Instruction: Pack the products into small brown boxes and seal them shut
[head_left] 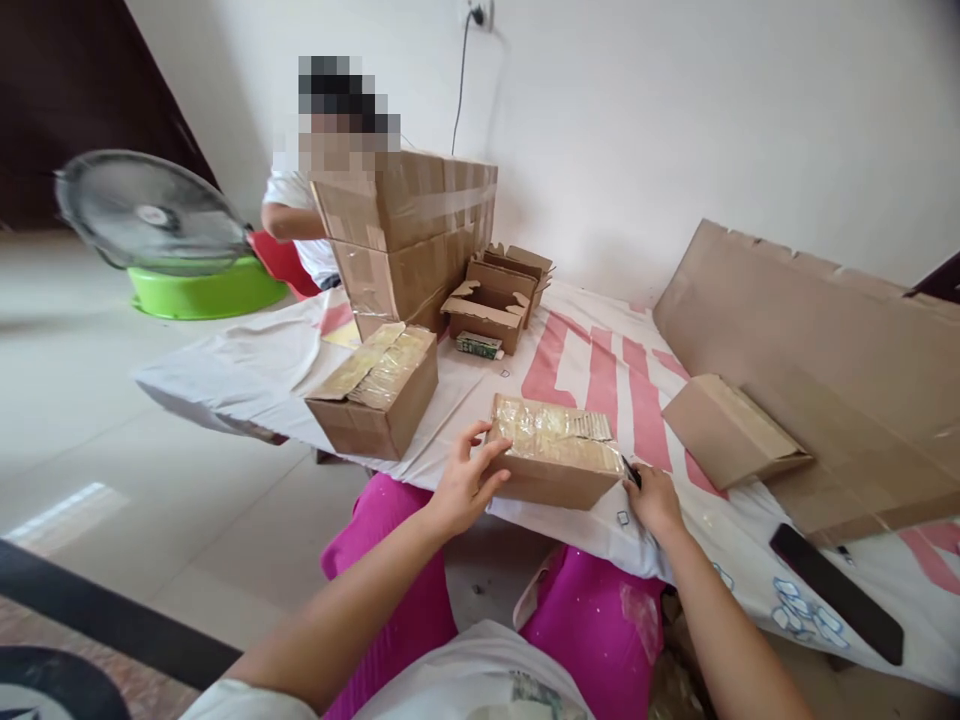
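A taped cardboard box [555, 478] lies in front of me near the table's front edge, its top covered with shiny clear tape and a ragged strip of torn board. My left hand [469, 480] rests against its left end, fingers spread and touching the top edge and front side. At the box's right end, my right hand [654, 500] is closed around a small black tool [632, 472], whose thin tip meets the box's corner. The fingers hide most of this tool, so its exact kind is unclear. A second taped box [375, 400] stands to the left.
Stacked large cartons [420, 230] rise at the back left, with open boxes [491, 305] and a small green packet [478, 346] beside them. Right are a large cardboard sheet [825, 340], a smaller carton [731, 430] and a black phone [836, 590]. A person [296, 215] sits behind the stack, near a fan [154, 215].
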